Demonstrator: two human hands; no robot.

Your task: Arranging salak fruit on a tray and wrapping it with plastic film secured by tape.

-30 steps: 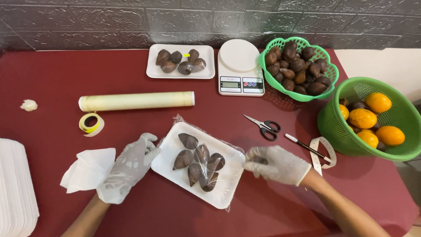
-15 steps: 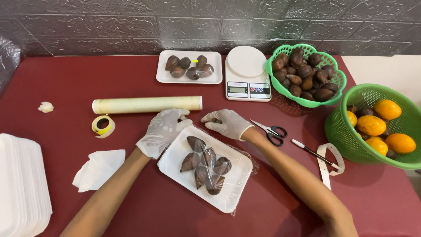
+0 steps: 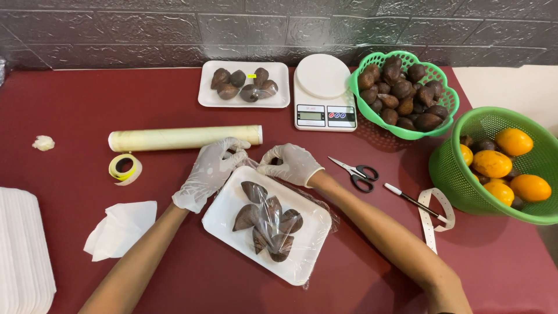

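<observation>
In the head view, two white foam trays lie on the dark red worktop (image 3: 87, 99). The near tray (image 3: 232, 218) sits at the middle front, turned at an angle, and carries five brown, pointed, scaly fruits (image 3: 264, 218) bunched at its centre under clear film (image 3: 273, 209) that wrinkles and shines over them and spills past the tray's right edge. The far tray (image 3: 279, 87), up by the wall, holds six of the same fruits, already wrapped.

Two gloved hands meet at the near tray's far corner. The left hand (image 3: 209, 171) has its fingers curled and pinched on the film at the tray's upper left edge. The right hand (image 3: 289, 164) is closed in a pinch on the film just beside it, close to the left hand but not touching it.

There is one roll of cling film (image 3: 183, 138) lying just beyond the hands, one roll of yellow tape (image 3: 123, 167) to its left, one crumpled white sheet (image 3: 119, 229), one stack of spare trays (image 3: 23, 250) at the left edge, one digital scale (image 3: 324, 93), one pair of scissors (image 3: 356, 173) and one pen (image 3: 412, 200). Two green baskets stand at the right: the farther basket (image 3: 447, 104) heaped with brown fruits, the nearer basket (image 3: 459, 180) holding four orange fruits over some dark ones.
</observation>
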